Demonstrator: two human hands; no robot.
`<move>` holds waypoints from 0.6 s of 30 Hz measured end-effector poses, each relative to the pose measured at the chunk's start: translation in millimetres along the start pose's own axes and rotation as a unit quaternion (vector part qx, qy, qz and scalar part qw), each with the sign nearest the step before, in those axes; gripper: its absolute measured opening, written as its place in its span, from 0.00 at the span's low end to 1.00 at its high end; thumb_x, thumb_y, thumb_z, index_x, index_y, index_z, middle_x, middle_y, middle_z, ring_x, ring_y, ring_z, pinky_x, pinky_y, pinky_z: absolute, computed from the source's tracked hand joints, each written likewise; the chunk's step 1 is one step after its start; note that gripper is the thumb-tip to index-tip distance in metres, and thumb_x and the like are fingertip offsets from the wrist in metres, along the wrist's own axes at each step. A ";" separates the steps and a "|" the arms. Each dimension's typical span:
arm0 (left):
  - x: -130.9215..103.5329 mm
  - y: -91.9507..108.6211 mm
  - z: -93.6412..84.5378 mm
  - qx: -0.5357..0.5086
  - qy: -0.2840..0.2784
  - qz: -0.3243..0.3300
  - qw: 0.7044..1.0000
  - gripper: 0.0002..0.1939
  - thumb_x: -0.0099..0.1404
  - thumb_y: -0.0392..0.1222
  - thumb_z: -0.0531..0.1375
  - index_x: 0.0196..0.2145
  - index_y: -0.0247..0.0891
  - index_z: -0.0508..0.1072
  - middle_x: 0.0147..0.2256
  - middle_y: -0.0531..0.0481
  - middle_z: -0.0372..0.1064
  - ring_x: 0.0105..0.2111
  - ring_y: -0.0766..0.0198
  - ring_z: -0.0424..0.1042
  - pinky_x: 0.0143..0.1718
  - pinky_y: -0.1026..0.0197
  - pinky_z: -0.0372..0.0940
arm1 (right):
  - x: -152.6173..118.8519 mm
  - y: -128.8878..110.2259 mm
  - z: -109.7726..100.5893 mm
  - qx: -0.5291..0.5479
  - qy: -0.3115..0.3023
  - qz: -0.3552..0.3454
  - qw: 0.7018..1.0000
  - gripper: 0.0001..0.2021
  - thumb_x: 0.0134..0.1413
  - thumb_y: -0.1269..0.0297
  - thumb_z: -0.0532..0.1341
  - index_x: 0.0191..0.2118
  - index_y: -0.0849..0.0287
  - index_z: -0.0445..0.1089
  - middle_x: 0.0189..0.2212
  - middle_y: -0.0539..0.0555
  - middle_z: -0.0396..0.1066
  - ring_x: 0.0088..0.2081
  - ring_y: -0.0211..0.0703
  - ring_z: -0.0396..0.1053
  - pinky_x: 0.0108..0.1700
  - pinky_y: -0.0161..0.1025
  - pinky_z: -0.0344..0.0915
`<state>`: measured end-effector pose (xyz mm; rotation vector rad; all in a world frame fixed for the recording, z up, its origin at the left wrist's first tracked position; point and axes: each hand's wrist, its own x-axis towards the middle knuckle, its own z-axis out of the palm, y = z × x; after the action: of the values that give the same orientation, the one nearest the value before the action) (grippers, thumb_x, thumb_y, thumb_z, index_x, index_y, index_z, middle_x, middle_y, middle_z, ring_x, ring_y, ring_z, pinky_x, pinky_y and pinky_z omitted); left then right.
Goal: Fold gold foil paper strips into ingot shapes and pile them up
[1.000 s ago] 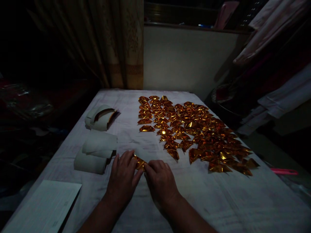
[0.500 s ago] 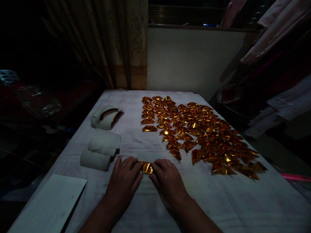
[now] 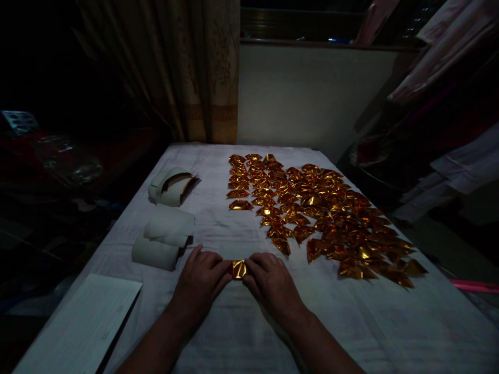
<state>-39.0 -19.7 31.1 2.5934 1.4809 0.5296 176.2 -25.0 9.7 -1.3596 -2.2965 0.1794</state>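
Observation:
Between my two hands is a small piece of folded gold foil paper [image 3: 239,269], low over the cloth-covered table [image 3: 331,324]. My left hand [image 3: 205,275] pinches its left end between thumb and fingers. The right end is pinched by my right hand [image 3: 271,280]. Only the shiny middle of the piece shows; its ends are hidden under my fingertips. Beyond my hands, to the right, lie many folded gold foil pieces [image 3: 280,199] shaped like ingots, in rows that crowd together toward the right edge.
On the left lie curled grey-white paper sheets [image 3: 169,225], with another curled stack [image 3: 171,187] behind them. A flat white board [image 3: 83,322] sits at the near left corner. A curtain [image 3: 206,78] and a wall [image 3: 304,93] stand behind the table; clothes [image 3: 468,166] hang at right.
Both hands keep their pinch on the gold foil paper, with only a slight shift of the fingers. The whole view has moved a little; the other things lie as before.

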 end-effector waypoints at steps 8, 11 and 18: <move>2.1 2.5 3.0 -0.053 0.011 -0.011 0.998 0.09 0.71 0.40 0.56 0.39 0.43 0.76 0.37 0.50 0.71 0.39 0.59 0.70 0.55 0.47 0.60 | -5.1 5.1 -2.0 0.034 0.024 -0.018 0.999 0.08 0.64 0.64 0.60 0.46 0.59 0.73 0.42 0.57 0.73 0.42 0.47 0.67 0.45 0.43 0.64; 6.5 2.9 2.3 -0.067 0.002 -0.015 0.998 0.10 0.72 0.41 0.55 0.36 0.42 0.76 0.34 0.50 0.71 0.37 0.59 0.69 0.47 0.52 0.63 | -4.7 7.2 -2.5 0.042 0.020 -0.005 0.999 0.08 0.65 0.66 0.59 0.46 0.57 0.73 0.40 0.55 0.73 0.41 0.46 0.67 0.44 0.42 0.63; 14.9 1.8 4.4 -0.041 -0.017 -0.047 0.998 0.09 0.71 0.40 0.55 0.35 0.41 0.74 0.33 0.50 0.73 0.37 0.58 0.70 0.44 0.54 0.61 | 3.2 11.8 6.7 0.024 0.025 0.078 0.996 0.05 0.64 0.67 0.58 0.39 0.56 0.72 0.33 0.52 0.73 0.37 0.45 0.68 0.42 0.41 0.60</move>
<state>-29.1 -7.5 31.2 2.4459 1.5286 0.5213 181.3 -15.5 0.8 -1.5021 -2.1315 0.2445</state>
